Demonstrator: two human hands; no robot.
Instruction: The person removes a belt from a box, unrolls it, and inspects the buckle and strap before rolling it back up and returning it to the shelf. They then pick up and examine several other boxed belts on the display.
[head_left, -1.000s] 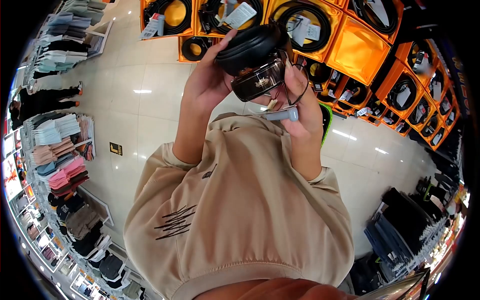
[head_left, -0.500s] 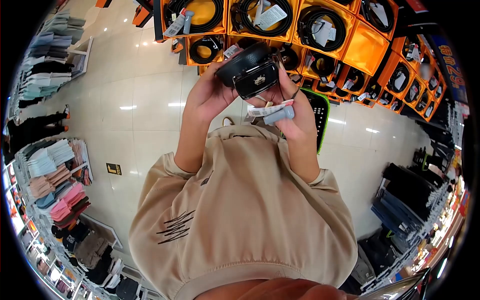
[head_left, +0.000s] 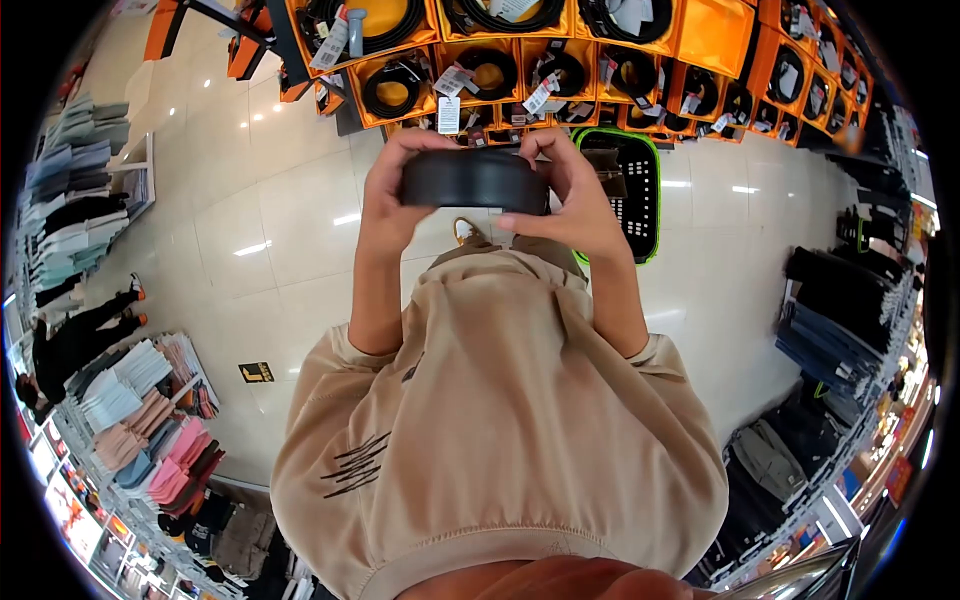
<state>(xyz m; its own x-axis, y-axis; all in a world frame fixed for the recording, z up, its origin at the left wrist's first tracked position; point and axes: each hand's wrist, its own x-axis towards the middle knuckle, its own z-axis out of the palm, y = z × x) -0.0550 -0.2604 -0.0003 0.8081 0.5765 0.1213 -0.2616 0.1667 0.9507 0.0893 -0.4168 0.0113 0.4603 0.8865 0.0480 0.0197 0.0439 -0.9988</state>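
Observation:
A coiled black belt point(head_left: 475, 180) is held between my two hands in front of the display of orange boxes, its smooth outer side facing me. My left hand point(head_left: 395, 190) wraps round the left end of the coil. On the other end, my right hand point(head_left: 568, 195) grips with thumb below and fingers above. The buckle is hidden from view. Just beyond the coil, a white tag point(head_left: 448, 114) shows in front of the boxes. More coiled belts with tags lie in the orange boxes point(head_left: 388, 88) above my hands.
A black basket with a green rim point(head_left: 655, 190) stands on the floor right of my right hand. Folded clothes point(head_left: 130, 385) fill racks at the left, dark trousers point(head_left: 835, 325) at the right. A person in black point(head_left: 85, 335) is at the far left.
The belt coil has turned, so the buckle and its hanging tag with the grey security pin no longer show. Both hands have shifted their hold, and the view has moved slightly.

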